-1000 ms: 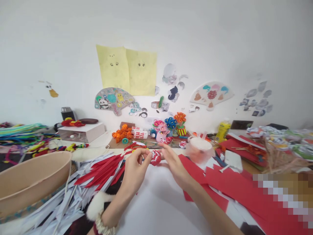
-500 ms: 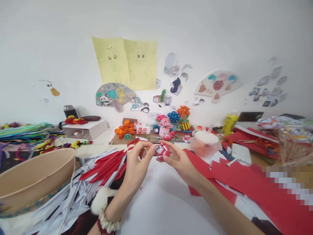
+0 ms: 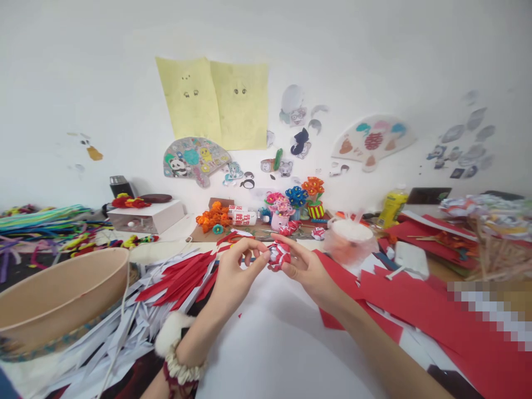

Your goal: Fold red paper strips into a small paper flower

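A small red-and-white folded paper ball (image 3: 281, 256) is held up over the white sheet (image 3: 274, 343) in the middle of the table. My right hand (image 3: 310, 272) cups it from the right, thumb in front and fingers over the top and back. From the other side, the thumb and fingertips of my left hand (image 3: 240, 270) pinch at the ball's left edge. Whether a loose strip lies between those fingertips is too small to tell. Similar red-and-white balls (image 3: 290, 228) lie behind my hands.
Red strips (image 3: 187, 277) and white strips (image 3: 112, 327) are heaped at left beside a tan basin (image 3: 62, 288). Red paper sheets (image 3: 428, 313) spread along the right. Further back stand a plastic cup (image 3: 349, 238), a yellow bottle (image 3: 393, 208) and pipe-cleaner flowers (image 3: 313, 191).
Both hands and the paper ball have shifted very slightly right in view. The ball looks a little turned, and my left thumb tip lies closer against it.
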The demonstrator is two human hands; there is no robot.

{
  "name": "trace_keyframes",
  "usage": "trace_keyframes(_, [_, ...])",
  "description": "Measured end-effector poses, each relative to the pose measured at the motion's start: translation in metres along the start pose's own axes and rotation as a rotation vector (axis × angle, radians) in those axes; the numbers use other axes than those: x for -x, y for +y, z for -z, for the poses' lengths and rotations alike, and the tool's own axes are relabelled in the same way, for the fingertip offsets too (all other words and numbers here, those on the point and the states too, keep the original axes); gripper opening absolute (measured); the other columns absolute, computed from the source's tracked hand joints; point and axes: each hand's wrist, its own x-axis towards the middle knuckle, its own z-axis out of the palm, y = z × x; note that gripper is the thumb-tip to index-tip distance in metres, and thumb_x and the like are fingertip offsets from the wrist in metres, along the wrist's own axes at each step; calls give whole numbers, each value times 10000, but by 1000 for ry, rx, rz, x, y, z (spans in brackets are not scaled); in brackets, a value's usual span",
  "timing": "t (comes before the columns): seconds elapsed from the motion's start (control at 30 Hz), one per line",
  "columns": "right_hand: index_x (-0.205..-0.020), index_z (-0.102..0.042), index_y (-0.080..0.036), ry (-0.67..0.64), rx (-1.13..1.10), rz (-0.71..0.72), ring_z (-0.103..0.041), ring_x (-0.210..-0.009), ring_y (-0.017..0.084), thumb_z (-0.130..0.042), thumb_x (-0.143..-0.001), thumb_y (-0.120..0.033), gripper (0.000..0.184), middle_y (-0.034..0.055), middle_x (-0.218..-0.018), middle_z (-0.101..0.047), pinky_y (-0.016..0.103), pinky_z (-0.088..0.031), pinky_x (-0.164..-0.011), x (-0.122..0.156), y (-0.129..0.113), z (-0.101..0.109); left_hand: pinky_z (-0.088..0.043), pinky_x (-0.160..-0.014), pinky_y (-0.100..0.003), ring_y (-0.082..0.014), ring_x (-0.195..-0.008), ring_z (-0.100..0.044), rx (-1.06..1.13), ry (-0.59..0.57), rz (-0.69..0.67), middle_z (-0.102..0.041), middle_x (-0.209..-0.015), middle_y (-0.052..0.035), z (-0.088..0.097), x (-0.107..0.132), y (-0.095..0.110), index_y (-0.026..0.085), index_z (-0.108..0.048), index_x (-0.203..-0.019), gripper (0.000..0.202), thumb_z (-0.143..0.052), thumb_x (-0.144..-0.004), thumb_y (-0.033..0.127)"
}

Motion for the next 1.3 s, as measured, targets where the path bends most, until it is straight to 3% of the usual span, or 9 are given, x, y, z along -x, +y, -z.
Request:
trace_keyframes(0.27, [-1330, -504, -278, 11, 46, 8, -589, -1131, 229, -706, -798, -399, 582, 70, -1226, -630, 396, -482, -959, -1, -2, 0, -355, -598, -241, -126, -635, -458, -36, -2, -37, -603, -713, 9, -1, 0, 0, 190, -652, -793, 141, -618, -808, 326])
trace_keyframes(0.43, [-1343, -489, -259, 30, 64, 6, -625, -1048, 204, -713, -798, -374, 600, 68, -1189, -648, 339, -509, -901, -1, 0, 1, -371, -594, -245, -131, -636, -478, -73, 1, -80, -625, -729, 3, -1, 0, -1, 195, -643, -794, 131, -598, -824, 314])
trace_keyframes(0.57, [-1330, -500, -278, 50, 73, 29, -619, -1053, 194, -719, -796, -349, 582, 66, -1271, -602, 320, -508, -902, -2, 0, 2, -382, -624, -261, -136, -657, -496, -166, -1, -162, -630, -746, 3, -2, 1, -2, 203, -629, -794, 102, -590, -836, 288])
trace_keyframes(0.8, [-1321, -501, -280, 68, 76, 44, -613, -1063, 214, -753, -760, -308, 616, 70, -1165, -649, 361, -489, -929, -3, 5, 6, -358, -679, -292, -162, -729, -534, -341, 50, -203, -628, -796, 4, -6, 2, -5, 216, -609, -841, 50, -592, -847, 262])
trace_keyframes(1.3, [-1238, -556, -277, 81, 131, 71, -622, -1045, 209, -768, -738, -292, 543, 76, -1268, -596, 341, -512, -889, -4, 6, 5, -283, -736, -325, -153, -777, -547, -560, 56, -352, -626, -808, 31, -8, 7, -10, 216, -574, -835, 60, -550, -889, 212])
